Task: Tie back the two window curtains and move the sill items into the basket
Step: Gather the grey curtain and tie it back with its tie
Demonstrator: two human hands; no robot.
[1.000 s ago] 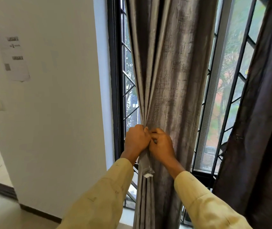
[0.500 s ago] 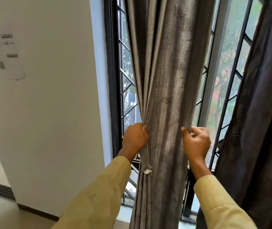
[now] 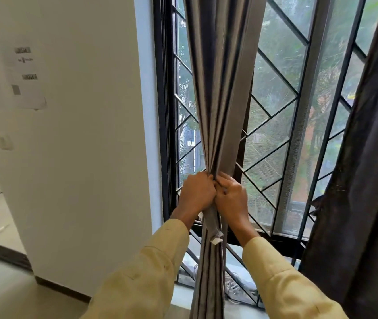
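**Both fists cinched on the grey curtain at waist height**

Your left hand (image 3: pixel 196 194) and right hand (image 3: pixel 231 200) are knuckle to knuckle, both closed tight around the gathered, grey, sheened fabric curtain (image 3: pixel 222 93), squeezing it into a narrow neck. That's the spot to hold: where the pleats converge, the cloth packs into one firm rope and there's something solid to grip.

Judging by the sheen, this fabric is soft, smooth and a little slippery; folds look likely to slide out of a loose fist, so keep the pressure even. It hangs long and probably carries some weight, so expect it to pull downward against you.

Just under your hands a short grey fabric strip with a pale tag at its end (image 3: pixel 215 231) dangles down the bundle, with a thin pale cord beside it. That looks like the tie-back, limp and light. I can't tell whether it's already wrapped round.

Above your grip the curtain fans upward in front of the black-framed window with diagonal grille bars (image 3: pixel 273 72). Well to the right hangs the second, darker curtain (image 3: pixel 367 180), loose and untied. Below, the sill (image 3: pixel 236 288) shows a tangle of something pale behind the grille; too blurred to name. No basket is in view.
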